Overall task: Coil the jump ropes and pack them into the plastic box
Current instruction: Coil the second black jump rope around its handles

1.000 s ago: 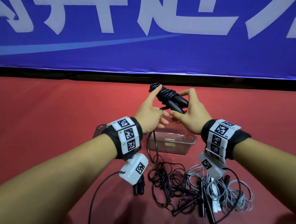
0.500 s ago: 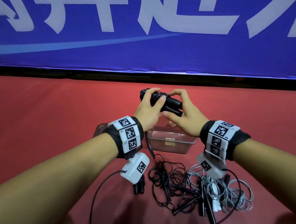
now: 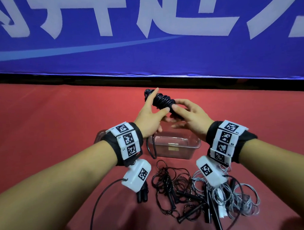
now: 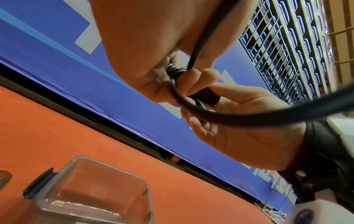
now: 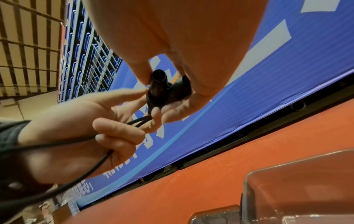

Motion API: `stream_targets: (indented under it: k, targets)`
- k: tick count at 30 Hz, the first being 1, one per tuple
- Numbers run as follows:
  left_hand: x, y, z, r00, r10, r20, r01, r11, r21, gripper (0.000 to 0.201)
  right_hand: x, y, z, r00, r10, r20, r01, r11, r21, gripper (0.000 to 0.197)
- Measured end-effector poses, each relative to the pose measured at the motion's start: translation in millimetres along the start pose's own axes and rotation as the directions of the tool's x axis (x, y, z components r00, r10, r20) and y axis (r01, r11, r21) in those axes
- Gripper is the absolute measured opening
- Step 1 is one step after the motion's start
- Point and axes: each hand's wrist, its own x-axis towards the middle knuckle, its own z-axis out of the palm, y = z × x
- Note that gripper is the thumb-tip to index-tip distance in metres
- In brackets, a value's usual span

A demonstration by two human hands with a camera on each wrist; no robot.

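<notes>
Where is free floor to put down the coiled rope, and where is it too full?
Bare red floor lies left of the plastic box, up to the blue banner. The box itself looks empty. Nearer, loose jump ropes crowd the floor.

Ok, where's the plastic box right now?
In the head view the plastic box sits open on the red floor at centre, just beneath both hands, with the tangled jump ropes lying on its near side.

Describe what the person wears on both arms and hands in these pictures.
The forearms are bare, without sleeves, and both hands are ungloved. Each wrist carries a black fabric wristband covered with white rectangular tiles printed with black square fiducial codes. Under each wrist hangs a white plastic camera housing bearing one such code, with a thin black cable trailing from it.
</notes>
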Motion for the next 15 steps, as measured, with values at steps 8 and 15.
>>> stream_targets:
  k: [8,15]
  targets:
    - [-0.6,-1.5,-0.3,0.997,0.008,-0.083,-0.005,0.999,0.038,0.048,-5.8,1.1,2.3,0.998,-0.06,0.033,0.067,0.955,-0.29,0.059]
    - [-5.9,1.0,-0.5,0.991,0.085,-0.099,-0.081,0.996,0.045,0.039,-13.0,-22.5,3.6,0.979,0.199,0.05,-0.2,0.98,0.004,0.021]
